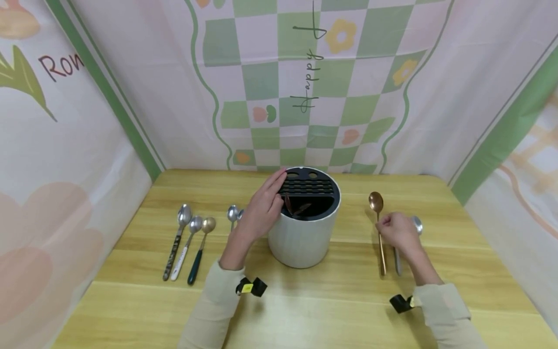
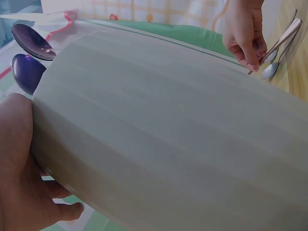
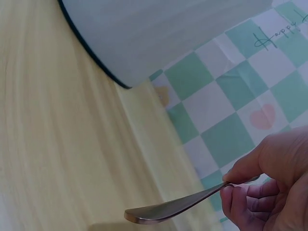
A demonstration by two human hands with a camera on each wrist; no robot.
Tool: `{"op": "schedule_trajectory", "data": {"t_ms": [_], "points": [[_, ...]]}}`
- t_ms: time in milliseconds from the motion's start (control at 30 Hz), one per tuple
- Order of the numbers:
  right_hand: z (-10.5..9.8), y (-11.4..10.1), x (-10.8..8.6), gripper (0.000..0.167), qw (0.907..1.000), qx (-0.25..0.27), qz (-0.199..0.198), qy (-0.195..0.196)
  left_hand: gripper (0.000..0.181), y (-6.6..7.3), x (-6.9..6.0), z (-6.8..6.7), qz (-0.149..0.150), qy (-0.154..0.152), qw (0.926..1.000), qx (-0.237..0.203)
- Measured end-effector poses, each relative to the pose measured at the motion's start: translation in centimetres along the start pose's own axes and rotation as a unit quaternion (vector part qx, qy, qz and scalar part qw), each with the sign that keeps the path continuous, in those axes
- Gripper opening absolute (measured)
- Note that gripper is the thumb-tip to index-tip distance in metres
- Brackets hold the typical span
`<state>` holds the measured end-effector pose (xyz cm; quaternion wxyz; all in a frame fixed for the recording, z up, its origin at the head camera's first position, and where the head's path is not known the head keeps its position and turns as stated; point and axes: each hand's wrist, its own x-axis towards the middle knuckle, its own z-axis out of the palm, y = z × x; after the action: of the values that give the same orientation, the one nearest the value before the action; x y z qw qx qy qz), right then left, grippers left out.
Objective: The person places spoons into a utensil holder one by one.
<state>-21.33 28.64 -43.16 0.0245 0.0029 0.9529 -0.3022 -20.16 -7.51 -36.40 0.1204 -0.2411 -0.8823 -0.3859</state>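
A white, ribbed cutlery holder (image 1: 301, 242) with a black slotted top (image 1: 307, 186) stands mid-table. My left hand (image 1: 261, 211) rests against its upper left rim, fingers extended along the edge. From the holder's large opening, dark, shiny purple spoon bowls (image 2: 30, 72) stick out, seen in the left wrist view. To the right, my right hand (image 1: 397, 231) pinches a copper-coloured spoon (image 1: 381, 254) by its handle, between thumb and fingers. The spoon's bowl points toward the back; its handle end (image 3: 154, 211) points toward the front. The right wrist view shows the handle lifted off the wood.
Beside the right hand lies a silver spoon (image 1: 417, 225), partly covered by it. Three spoons lie at left: one with a dark speckled handle (image 1: 173, 257), one white-handled (image 1: 179, 264), one teal-handled (image 1: 195, 269). More silver spoons (image 1: 233, 212) are partly hidden behind the left arm.
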Motion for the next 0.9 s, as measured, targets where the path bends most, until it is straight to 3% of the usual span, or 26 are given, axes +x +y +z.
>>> {"op": "schedule_trajectory", "data": {"t_ms": [333,900], "points": [[-0.9,-1.3,-0.8,0.027,0.9996,0.016,-0.014,0.021,0.056,0.0,0.0,0.0,-0.002,-0.002,1.0,-0.001],[-2.0,-3.3,-1.9,0.022,0.9946,0.022,-0.063,0.08,0.056,0.0,-0.1,0.0,0.001,0.0,1.0,-0.004]]}}
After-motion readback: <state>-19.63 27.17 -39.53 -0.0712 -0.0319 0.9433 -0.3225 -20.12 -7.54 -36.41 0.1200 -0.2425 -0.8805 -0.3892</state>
